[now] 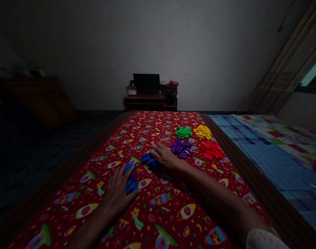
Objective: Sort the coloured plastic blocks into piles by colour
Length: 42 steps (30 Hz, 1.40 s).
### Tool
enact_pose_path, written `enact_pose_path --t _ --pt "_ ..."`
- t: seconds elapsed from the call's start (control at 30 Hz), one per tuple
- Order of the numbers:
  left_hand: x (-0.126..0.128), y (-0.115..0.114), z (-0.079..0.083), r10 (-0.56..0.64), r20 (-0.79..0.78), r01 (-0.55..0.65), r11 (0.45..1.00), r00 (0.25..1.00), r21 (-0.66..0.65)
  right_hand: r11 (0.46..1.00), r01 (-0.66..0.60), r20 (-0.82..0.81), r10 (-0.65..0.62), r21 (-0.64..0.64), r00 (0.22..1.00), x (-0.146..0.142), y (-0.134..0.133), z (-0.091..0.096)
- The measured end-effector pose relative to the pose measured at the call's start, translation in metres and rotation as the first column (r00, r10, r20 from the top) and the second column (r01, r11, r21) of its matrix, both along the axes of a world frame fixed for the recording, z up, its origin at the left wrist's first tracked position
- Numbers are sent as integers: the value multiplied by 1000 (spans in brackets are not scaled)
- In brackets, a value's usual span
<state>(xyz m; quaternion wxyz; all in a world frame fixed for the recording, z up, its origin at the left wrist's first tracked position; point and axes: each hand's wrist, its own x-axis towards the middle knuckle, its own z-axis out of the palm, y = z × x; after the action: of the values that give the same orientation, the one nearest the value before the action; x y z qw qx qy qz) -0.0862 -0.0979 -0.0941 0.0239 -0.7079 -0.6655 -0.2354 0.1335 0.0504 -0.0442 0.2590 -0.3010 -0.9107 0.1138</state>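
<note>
My left hand (116, 192) lies with fingers spread beside a small group of blue pieces (132, 186), its fingertips touching them. A purple piece (133, 177) sits among these. Farther forward, my right hand (166, 157) reaches over a second pile of short blue tube-like pieces (147, 158). Its fingers are stretched out and rest at the pile's right side, hiding part of it. Just right of that hand is a pile of purple pieces (181, 147). Both hands appear to grip nothing.
Green pieces (183, 132), yellow pieces (202, 132) and red pieces (211, 150) lie in separate piles on the red patterned cloth (158, 211). Beyond the far end stands a desk (144, 98) with a dark monitor (146, 83). A bed with checked covers (253, 152) is at right.
</note>
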Motion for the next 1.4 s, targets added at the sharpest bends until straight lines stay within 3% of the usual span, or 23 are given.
enact_pose_path --t 0.17,0.33,0.47,0.53,0.63,0.8,0.9,1.0,1.07,1.17,1.27,1.4 --pt "-1 32 1 26 80 -29 999 996 40 996 -51 17 50 79 999 -38 -12 -28" --pt "-1 63 12 -193 136 188 981 972 54 992 -90 -2 91 94 996 -22 -34 -36" --pt "4 73 22 -289 257 273 957 922 99 990 -131 -159 123 -44 980 -2 -38 -29" --pt "4 76 26 -274 355 262 962 894 81 976 -125 -271 73 -179 960 5 -39 -24" --pt "2 82 30 -151 493 168 986 857 10 939 -78 -358 -51 -335 932 17 -39 -18" --pt "2 90 35 -27 598 112 988 801 -105 937 37 -331 -159 -347 930 54 -42 -10" --pt "4 89 37 -20 619 116 986 785 -116 942 147 -195 -212 -300 958 92 -48 -6" --pt "4 87 39 -34 671 144 984 740 -109 942 294 -25 -302 -161 953 129 -57 -5" --pt "3 87 38 -32 716 158 981 697 -110 921 387 53 -384 -49 922 148 -63 -6" --pt "1 87 37 -1 753 164 976 658 -142 875 463 42 -473 142 880 158 -68 -7" --pt "0 88 35 19 741 134 980 671 -147 883 397 -26 -404 250 915 144 -68 -5" --pt "-5 88 33 13 733 105 988 680 -115 960 129 4 -134 250 991 95 -71 -2"
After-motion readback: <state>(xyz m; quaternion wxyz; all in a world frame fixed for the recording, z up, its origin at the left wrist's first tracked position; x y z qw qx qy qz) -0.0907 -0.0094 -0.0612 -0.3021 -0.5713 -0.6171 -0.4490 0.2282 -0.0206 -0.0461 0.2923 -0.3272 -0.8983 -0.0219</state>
